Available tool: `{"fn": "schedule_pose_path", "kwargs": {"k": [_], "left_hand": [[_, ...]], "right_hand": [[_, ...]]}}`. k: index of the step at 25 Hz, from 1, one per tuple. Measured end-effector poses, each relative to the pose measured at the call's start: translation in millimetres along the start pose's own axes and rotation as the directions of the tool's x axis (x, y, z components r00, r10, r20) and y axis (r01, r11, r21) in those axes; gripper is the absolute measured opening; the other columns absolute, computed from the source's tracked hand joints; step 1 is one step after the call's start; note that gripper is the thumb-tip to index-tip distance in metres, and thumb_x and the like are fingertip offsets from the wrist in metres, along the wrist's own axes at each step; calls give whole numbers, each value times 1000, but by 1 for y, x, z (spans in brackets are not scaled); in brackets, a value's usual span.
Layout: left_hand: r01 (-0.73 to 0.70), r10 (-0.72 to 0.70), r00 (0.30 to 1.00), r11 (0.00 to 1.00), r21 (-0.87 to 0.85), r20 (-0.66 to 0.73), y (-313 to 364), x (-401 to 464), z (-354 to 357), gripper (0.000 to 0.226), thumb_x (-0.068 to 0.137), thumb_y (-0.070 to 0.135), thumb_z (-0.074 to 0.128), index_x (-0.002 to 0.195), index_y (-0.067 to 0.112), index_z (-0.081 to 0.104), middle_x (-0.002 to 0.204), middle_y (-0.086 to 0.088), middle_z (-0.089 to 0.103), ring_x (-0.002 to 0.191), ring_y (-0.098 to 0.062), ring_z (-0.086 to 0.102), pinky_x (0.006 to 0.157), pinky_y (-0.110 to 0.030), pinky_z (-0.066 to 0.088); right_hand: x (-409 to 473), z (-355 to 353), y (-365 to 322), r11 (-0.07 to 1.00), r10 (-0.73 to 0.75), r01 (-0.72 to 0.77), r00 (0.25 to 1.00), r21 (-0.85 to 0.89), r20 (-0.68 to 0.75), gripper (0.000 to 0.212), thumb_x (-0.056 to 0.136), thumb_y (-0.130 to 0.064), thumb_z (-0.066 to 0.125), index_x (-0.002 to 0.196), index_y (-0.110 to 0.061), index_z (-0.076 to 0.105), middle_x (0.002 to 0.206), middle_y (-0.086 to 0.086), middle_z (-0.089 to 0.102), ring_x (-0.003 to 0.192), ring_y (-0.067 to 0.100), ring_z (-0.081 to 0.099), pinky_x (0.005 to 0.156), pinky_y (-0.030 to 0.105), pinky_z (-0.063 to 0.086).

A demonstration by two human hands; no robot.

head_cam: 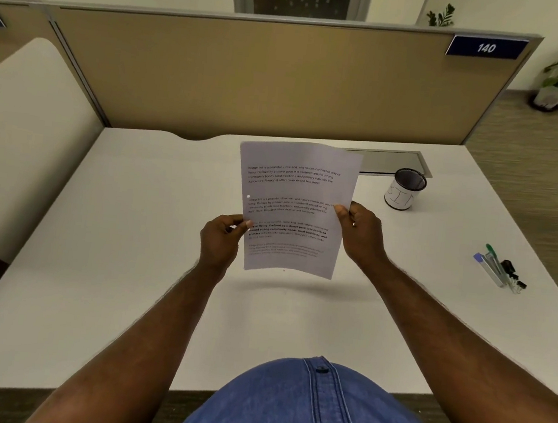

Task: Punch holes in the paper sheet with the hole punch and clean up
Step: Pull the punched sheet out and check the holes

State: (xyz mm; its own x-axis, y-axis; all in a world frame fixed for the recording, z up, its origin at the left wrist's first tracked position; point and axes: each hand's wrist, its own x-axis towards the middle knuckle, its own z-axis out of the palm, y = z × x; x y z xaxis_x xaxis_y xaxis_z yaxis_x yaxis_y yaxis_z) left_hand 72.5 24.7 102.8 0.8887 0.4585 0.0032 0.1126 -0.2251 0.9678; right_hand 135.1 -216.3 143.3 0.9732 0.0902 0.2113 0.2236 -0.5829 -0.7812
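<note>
- The paper sheet [293, 209] hangs mid-frame above the counter [131, 230], one hole near its left edge.
- Left hand [221, 239] and right hand [361, 235] fingers pinch opposite side edges.
- Likely light and floppy; the edges suit holding it.

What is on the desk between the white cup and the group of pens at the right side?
Nothing: in the head view the desk surface is bare between the white cup and the group of pens.

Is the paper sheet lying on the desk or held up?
Held up. Left hand and right hand pinch the paper sheet at its side edges; its shadow falls on the desk below.
</note>
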Motion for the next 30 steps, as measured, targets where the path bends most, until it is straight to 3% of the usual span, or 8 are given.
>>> {"fn": "schedule_pose_path", "kwargs": {"k": [4, 6, 9, 13, 17, 23, 27, 30], "left_hand": [[2, 0, 998, 1000, -20, 59, 11, 7, 6, 13, 90, 17, 63, 98, 15, 74, 93, 2, 73, 79, -6, 65, 70, -16, 51], [25, -23, 998, 999, -26, 65, 17, 10, 11, 11, 90, 17, 63, 94, 17, 73, 88, 4, 72, 71, -1, 62, 63, -13, 49], [128, -119, 987, 988, -82, 108, 23, 16, 17, 10, 91, 15, 62, 92, 12, 71, 88, -1, 72, 75, -10, 64, 66, -21, 53], [333, -309, 938, 929, -165, 155, 22, 19, 13, 11, 92, 12, 60, 87, 8, 69, 89, -7, 72, 76, -18, 68, 64, -25, 57], [423, -402, 904, 890, -167, 149, 7, 13, -2, 12, 92, 12, 59, 88, 3, 66, 81, -6, 70, 67, -15, 65, 58, -21, 55], [526, -513, 850, 840, -135, 120, -45, 26, -74, 13, 92, 11, 58, 88, 0, 65, 91, -16, 67, 80, -25, 61, 75, -35, 50], [539, -537, 842, 840, -62, 49, -81, 47, -152, 15, 92, 12, 59, 82, 2, 65, 88, -15, 67, 80, -26, 60, 76, -39, 49], [555, -554, 832, 832, 21, -9, -113, 69, -216, 16, 91, 12, 59, 85, -1, 66, 88, -15, 69, 77, -25, 62, 78, -41, 51]], "right_hand": [[25, -9, 3, 991, 92, -97, 994, 96, 62, 35, 96, -30, 48, 87, 1, 61, 86, 14, 70, 73, 26, 63, 63, 35, 52], [37, -12, 6, 976, 139, -152, 986, 153, 95, 36, 95, -31, 49, 84, 2, 59, 82, 13, 67, 70, 23, 59, 61, 34, 48], [54, -12, 11, 939, 219, -252, 963, 234, 158, 39, 94, -30, 51, 77, 5, 55, 75, 10, 60, 66, 18, 50, 60, 32, 41], [63, 2, 23, 865, 354, -432, 886, 254, 299, 42, 93, -31, 53, 60, -15, 32, 65, 4, 34, 63, 19, 29, 58, 33, 28], [54, 29, 30, 782, 435, -570, 789, 252, 435, 38, 93, -29, 54, 62, -16, 36, 74, 10, 41, 60, 18, 38, 54, 26, 35], [44, 116, 9, 741, 467, -642, 705, 199, 534, 27, 93, -29, 55, 73, -10, 56, 79, 8, 59, 64, 18, 55, 56, 25, 43], [40, 196, -28, 776, 452, -622, 666, 106, 593, 29, 93, -32, 53, 76, -8, 53, 76, 13, 52, 61, 20, 43, 52, 28, 33], [30, 265, -55, 781, 446, -621, 632, 69, 634, 28, 94, -31, 52, 80, -7, 54, 81, 12, 60, 63, 23, 51, 47, 25, 35]]}}
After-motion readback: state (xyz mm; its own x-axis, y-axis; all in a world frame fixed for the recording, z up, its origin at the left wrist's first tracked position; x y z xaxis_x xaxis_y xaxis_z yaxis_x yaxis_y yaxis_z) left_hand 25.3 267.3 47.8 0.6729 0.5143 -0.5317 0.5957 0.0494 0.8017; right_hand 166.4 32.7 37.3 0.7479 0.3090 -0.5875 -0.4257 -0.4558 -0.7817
